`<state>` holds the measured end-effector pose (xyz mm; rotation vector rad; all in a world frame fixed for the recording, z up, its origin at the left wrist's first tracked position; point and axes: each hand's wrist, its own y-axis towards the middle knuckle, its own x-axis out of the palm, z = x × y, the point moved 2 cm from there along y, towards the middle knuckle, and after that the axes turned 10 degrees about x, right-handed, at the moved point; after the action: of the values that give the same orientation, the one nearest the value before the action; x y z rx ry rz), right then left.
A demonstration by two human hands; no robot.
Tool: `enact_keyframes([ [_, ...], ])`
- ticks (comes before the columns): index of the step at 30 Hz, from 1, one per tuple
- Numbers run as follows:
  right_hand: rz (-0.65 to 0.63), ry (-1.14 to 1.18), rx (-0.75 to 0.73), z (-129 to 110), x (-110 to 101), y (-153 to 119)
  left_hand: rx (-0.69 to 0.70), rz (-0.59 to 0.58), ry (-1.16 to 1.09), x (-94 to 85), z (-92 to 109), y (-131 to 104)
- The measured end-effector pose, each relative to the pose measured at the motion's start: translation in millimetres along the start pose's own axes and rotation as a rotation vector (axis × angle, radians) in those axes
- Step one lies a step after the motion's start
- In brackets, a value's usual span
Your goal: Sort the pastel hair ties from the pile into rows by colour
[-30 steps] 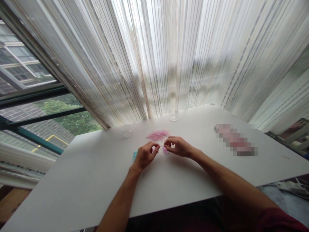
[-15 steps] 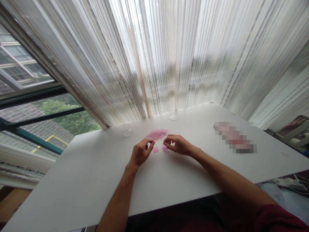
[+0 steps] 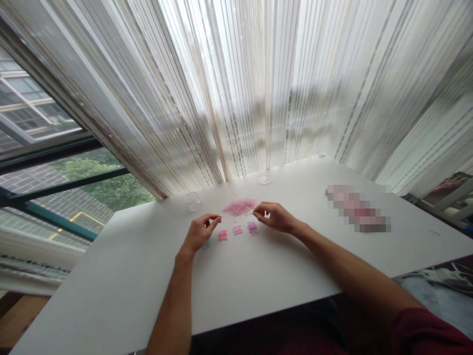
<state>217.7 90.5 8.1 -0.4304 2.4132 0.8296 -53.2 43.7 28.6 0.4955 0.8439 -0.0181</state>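
A loose heap of thin pink and purple pieces (image 3: 240, 206) lies on the white table (image 3: 258, 276). Nearer me, small groups are laid in a row: a teal one (image 3: 207, 243) partly under my left hand (image 3: 202, 230), a red-pink one (image 3: 223, 234), a light pink one (image 3: 237, 230) and a purple one (image 3: 252, 228). My left hand is pinched, thumb against fingers, left of the heap; what it holds, if anything, is too small to name. My right hand (image 3: 271, 216) is also pinched at the heap's right edge, its fingertips' content too small to make out.
Behind the heap stand a clear round container (image 3: 193, 202) and a clear round lid or dish (image 3: 265, 180). A pixelated pinkish object (image 3: 358, 209) lies at the right of the table. Striped sheer curtains (image 3: 251, 88) hang along the back edge.
My left hand has moved left, away from the heap's front, uncovering the red-pink group and part of the teal one. My right hand has shifted slightly, staying beside the heap.
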Motion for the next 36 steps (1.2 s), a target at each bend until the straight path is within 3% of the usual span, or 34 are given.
enact_keyframes([
  [4, 0.001, 0.019, -0.017, -4.7, 3.1, -1.2, 0.033, -0.04, -0.026, 8.9, 6.7, -0.8],
  [12, -0.013, -0.003, -0.071, -15.3, 9.6, -3.5, 0.112, -0.235, 0.082, 24.9, 27.1, -5.8],
  [22, -0.074, -0.031, -0.072, -18.2, 13.0, -4.5, 0.154, -0.27, 0.123, 26.5, 32.3, -7.6],
  [36, -0.051, -0.06, -0.04, -7.4, 8.3, -4.0, 0.145, -0.266, 0.142, 25.8, 29.9, -7.9],
])
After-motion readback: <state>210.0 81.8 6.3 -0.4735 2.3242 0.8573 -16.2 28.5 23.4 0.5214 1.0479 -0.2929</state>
